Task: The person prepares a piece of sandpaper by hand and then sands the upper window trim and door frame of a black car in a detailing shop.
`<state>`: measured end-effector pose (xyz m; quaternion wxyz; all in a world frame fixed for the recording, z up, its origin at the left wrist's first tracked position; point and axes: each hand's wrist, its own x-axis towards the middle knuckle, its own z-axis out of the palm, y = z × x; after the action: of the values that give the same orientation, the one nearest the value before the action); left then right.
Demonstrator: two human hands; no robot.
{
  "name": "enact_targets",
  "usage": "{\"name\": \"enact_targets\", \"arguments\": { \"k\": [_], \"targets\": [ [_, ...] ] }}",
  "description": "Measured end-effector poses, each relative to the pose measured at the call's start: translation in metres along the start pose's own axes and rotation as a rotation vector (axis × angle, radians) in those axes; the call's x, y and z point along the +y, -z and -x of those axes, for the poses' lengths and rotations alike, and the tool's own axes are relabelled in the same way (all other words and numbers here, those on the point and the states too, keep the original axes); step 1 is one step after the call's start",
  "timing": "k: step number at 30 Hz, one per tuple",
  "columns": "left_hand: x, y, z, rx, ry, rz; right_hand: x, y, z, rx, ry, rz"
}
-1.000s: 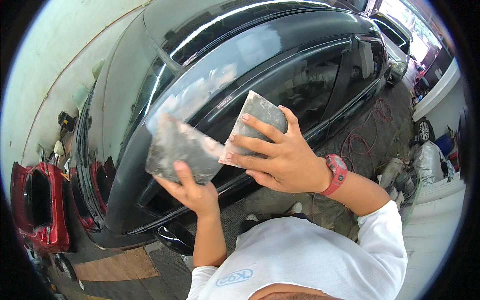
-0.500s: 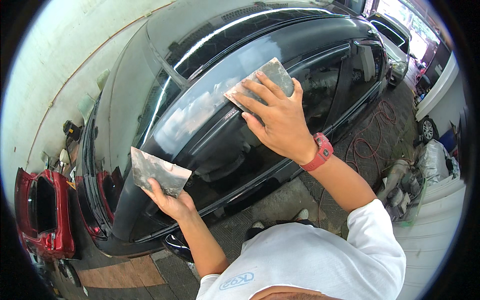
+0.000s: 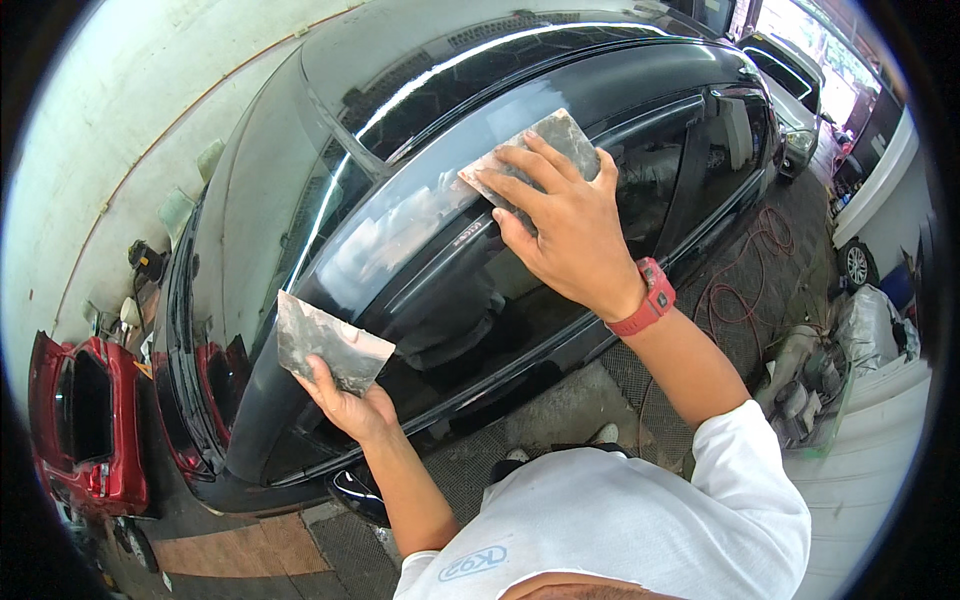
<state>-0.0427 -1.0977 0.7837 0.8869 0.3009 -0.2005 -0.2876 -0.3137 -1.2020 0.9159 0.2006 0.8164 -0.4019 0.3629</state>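
A black car (image 3: 520, 330) fills the middle, with a dull grey patch carrying pinkish-white putty smears (image 3: 385, 235) along its roof rail above the side windows. My right hand (image 3: 575, 220) grips a flat grey putty spreader (image 3: 572, 138), fingers splayed over its face and thumb at its lower edge. That spreader lies slanted over the patch; whether its edge touches the paint I cannot tell. Lower left, my left hand (image 3: 350, 405) holds a second flat grey plate (image 3: 330, 342), thumb on top, other fingers hidden beneath. Pinkish putty streaks this plate, which is in front of the windshield pillar.
A red car body panel (image 3: 100, 420) stands at the far left by a pale wall (image 3: 130, 110). Red hose (image 3: 735, 290) coils on the floor right of the car. Plastic-wrapped items (image 3: 865, 325) and a wheel (image 3: 855, 262) sit far right; another car (image 3: 785, 80) is behind.
Both hands have shifted slightly right with their plates. The right hand's spreader has slid a little up and right along the roof rail. The view has shifted slightly too.
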Motion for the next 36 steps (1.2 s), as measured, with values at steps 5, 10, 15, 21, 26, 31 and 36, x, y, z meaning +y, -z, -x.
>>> {"name": "enact_targets", "arguments": {
  "k": [5,10,15,21,26,31,36],
  "targets": [
    [0.0,0.001,0.001,-0.001,-0.012,-0.016,-0.01,-0.006,-0.001,-0.004,0.021,-0.02],
    [0.0,0.002,-0.001,-0.017,-0.011,-0.001,-0.009,-0.004,0.012,-0.043,0.041,-0.027],
    [-0.001,0.002,0.0,-0.017,0.0,0.009,0.007,0.013,0.014,-0.035,-0.067,-0.006],
    [-0.002,0.003,0.0,-0.032,-0.011,-0.04,0.009,0.033,0.017,-0.03,-0.231,-0.099],
    [0.001,0.001,0.001,-0.026,-0.007,-0.026,0.001,0.049,0.027,-0.008,-0.201,-0.212],
    [0.009,-0.016,0.046,-0.07,0.004,-0.236,-0.002,0.063,0.079,0.034,-0.22,-0.725],
    [-0.022,-0.013,0.117,-0.339,0.156,-0.52,0.022,0.072,0.177,0.238,-0.932,-2.217]
  ]
}}
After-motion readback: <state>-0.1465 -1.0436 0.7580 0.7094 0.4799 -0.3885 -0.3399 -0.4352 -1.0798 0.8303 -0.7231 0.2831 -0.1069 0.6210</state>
